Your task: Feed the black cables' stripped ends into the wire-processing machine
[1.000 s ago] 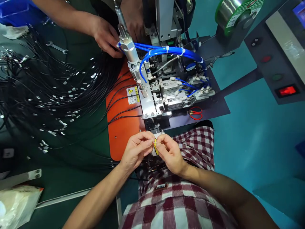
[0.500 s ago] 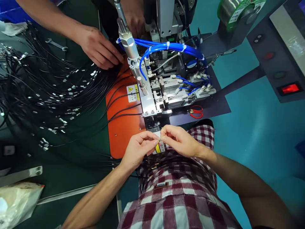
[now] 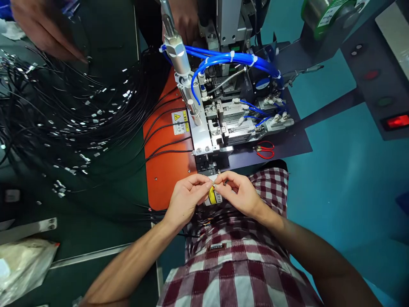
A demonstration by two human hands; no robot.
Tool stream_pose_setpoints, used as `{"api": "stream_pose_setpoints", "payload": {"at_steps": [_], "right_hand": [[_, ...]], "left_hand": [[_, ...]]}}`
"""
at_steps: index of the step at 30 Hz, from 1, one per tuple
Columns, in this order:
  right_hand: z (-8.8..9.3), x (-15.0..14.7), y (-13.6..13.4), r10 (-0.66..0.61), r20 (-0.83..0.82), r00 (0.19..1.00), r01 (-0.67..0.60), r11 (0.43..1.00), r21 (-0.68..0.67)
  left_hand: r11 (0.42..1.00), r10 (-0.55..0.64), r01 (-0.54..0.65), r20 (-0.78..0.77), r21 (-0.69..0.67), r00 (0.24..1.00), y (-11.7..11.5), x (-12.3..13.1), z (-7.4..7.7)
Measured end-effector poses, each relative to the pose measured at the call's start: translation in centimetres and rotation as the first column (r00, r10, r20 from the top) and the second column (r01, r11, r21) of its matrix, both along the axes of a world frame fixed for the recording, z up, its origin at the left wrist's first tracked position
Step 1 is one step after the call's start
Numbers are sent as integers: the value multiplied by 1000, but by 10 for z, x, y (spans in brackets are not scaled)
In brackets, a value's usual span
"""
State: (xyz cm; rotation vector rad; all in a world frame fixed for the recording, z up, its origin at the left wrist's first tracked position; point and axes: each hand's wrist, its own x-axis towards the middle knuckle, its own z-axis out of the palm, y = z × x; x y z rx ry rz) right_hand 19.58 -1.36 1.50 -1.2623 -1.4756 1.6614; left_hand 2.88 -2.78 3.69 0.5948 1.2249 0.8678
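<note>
My left hand [image 3: 188,197] and my right hand [image 3: 239,192] meet just below the front of a small machine [image 3: 220,123]. Both pinch a tiny metal-tipped piece [image 3: 214,184] between thumb and fingers, too small to name. Under the fingers a yellow and white label [image 3: 215,198] shows. The hands hover over the near edge of an orange plate [image 3: 162,166], above my checked shirt [image 3: 243,260].
A big heap of black cables with metal ends [image 3: 64,123] covers the green table at left. Another person's hand [image 3: 41,30] is at the top left. Red snips [image 3: 265,150] lie right of the machine. Blue hoses [image 3: 230,59], a solder spool [image 3: 326,15] and a panel with a red switch [image 3: 396,121] are behind.
The other person's hand has pulled away from the machine to the far top left. My two hands stay pinched together, and my right hand has settled slightly lower.
</note>
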Motion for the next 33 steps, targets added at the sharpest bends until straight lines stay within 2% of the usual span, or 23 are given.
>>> {"api": "stream_pose_setpoints", "payload": {"at_steps": [4, 8, 10, 14, 16, 23, 27, 29, 31, 33], "right_hand": [[7, -4, -3, -58, 83, 995, 44, 986, 160], [14, -5, -3, -68, 159, 985, 13, 947, 322], [11, -5, -3, -87, 145, 986, 38, 950, 310], [-2, -4, -3, -103, 54, 993, 95, 988, 125], [-5, -3, -3, -115, 42, 993, 111, 990, 84], [2, -3, -3, -141, 124, 982, 105, 961, 256], [10, -4, -3, -122, 252, 960, 0, 900, 435], [13, -4, -2, -122, 316, 941, -48, 876, 480], [13, -4, -1, -106, 263, 959, -3, 924, 382], [11, -5, 1, -74, 79, 994, 64, 990, 123]], "left_hand": [[1000, 2, -1, -33, 24, 999, -3, -1, -1], [998, -11, 19, -116, 62, 993, -6, 2, 1], [998, -14, 23, -132, 62, 991, -6, 3, 1], [1000, -17, 18, -82, 16, 997, -3, 2, -5], [1000, -25, 25, -50, 7, 998, -2, 1, -7], [999, -34, 35, -41, 23, 999, -2, -1, -4], [997, -62, 64, -51, 40, 997, -2, 0, -4], [996, -49, 55, -80, 74, 996, -4, 2, -5], [983, 3, 25, -156, 181, 988, -6, 4, -5], [934, 72, 24, -254, 356, 964, -7, 6, -7]]}}
